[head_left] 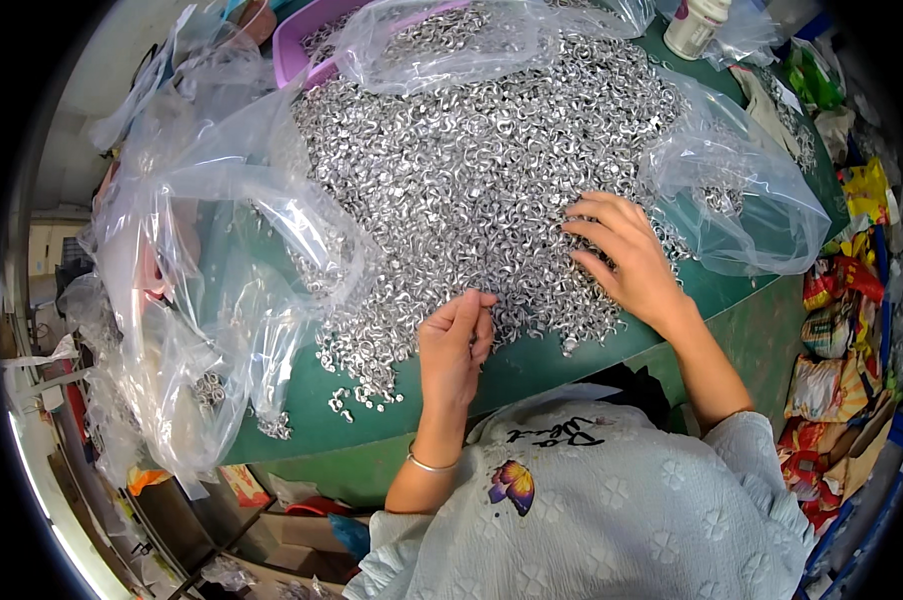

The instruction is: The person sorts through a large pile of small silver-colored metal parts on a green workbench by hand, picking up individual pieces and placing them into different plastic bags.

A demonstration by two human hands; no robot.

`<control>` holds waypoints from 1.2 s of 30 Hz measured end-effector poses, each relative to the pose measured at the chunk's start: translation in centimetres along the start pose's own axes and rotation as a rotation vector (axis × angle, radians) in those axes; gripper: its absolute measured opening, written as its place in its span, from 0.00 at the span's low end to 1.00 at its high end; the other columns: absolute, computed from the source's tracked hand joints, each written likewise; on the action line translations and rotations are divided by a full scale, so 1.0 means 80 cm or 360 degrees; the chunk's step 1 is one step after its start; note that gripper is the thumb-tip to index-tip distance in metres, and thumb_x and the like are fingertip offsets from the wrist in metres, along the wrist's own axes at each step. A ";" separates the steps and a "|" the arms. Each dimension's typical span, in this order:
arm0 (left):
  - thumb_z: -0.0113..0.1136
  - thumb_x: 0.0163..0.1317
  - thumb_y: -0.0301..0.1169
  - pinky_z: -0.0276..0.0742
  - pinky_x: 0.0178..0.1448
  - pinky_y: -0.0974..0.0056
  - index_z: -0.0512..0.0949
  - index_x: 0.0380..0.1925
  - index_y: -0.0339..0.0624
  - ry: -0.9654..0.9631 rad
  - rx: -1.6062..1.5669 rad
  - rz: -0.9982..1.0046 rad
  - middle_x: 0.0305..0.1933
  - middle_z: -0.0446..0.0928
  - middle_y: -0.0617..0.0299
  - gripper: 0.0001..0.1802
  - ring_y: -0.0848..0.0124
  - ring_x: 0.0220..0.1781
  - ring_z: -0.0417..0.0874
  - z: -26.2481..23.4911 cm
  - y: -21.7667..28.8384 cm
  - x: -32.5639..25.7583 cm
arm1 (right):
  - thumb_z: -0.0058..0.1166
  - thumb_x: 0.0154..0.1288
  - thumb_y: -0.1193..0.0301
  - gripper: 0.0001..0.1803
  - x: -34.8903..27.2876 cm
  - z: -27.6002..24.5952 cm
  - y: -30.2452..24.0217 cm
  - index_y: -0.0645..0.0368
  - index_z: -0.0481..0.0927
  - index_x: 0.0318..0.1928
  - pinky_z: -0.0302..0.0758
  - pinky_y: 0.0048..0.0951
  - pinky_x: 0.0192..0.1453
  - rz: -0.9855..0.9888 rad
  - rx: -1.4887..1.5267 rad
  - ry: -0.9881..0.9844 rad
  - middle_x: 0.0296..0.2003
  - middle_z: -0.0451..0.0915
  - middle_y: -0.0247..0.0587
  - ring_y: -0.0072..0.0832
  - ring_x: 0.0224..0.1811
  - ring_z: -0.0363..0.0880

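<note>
Metal pieces: a broad heap of small, curved silvery parts (492,180) is spread over the green table (317,425), with a few strays left near its front edge.
Left hand: the near side of the heap is met by the left hand (449,345); its fingers are curled in, the thumb drawn toward the forefinger, and whether a piece is pinched cannot be told.
Right hand: the heap's right part is touched by the right hand (632,260), fingers loosely spread, nothing seen gripped.
Step in hand: loose parts are, it seems, being picked through by 2 hands.
Next move: a light fingertip pinch on 1 piece is called for, neighbours left undisturbed.
Around the heap: clear plastic bags are set at left (162,310) and right (757,225); a purple tub (290,45) is placed behind.
</note>
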State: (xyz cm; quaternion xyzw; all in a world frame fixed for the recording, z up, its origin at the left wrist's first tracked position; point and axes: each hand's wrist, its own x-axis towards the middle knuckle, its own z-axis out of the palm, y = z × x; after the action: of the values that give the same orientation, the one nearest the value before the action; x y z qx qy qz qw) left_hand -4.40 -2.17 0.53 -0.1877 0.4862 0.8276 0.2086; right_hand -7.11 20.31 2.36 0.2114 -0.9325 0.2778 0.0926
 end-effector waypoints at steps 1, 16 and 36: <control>0.51 0.66 0.33 0.47 0.16 0.77 0.77 0.34 0.32 -0.0022 0.0117 0.0032 0.16 0.65 0.70 0.13 0.84 0.15 0.58 0.002 -0.001 0.004 | 0.57 0.52 0.73 0.14 -0.001 0.001 -0.001 0.58 0.77 0.41 0.64 0.39 0.54 0.0032 0.0052 0.0070 0.44 0.73 0.37 0.36 0.52 0.68; 0.62 0.54 0.26 0.60 0.19 0.67 0.81 0.34 0.41 0.0440 0.1923 0.1358 0.13 0.71 0.60 0.06 0.73 0.12 0.66 0.031 0.004 0.050 | 0.48 0.50 0.75 0.11 0.007 0.046 -0.019 0.56 0.76 0.37 0.62 0.33 0.46 -0.0175 -0.0418 0.0127 0.40 0.72 0.34 0.31 0.42 0.68; 0.57 0.60 0.29 0.53 0.16 0.74 0.78 0.36 0.36 -0.0083 0.0946 0.0587 0.15 0.68 0.68 0.08 0.81 0.13 0.63 0.052 0.025 0.053 | 0.54 0.49 0.76 0.09 0.000 0.042 -0.009 0.59 0.77 0.35 0.64 0.34 0.46 -0.0275 -0.0128 0.0328 0.35 0.74 0.34 0.30 0.38 0.71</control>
State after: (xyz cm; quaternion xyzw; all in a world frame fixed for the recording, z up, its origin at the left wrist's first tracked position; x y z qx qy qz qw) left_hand -9.44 1.34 1.74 -0.0066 0.7261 0.6782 0.1133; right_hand -6.96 17.91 -0.10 0.2574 -0.9067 0.2515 0.2200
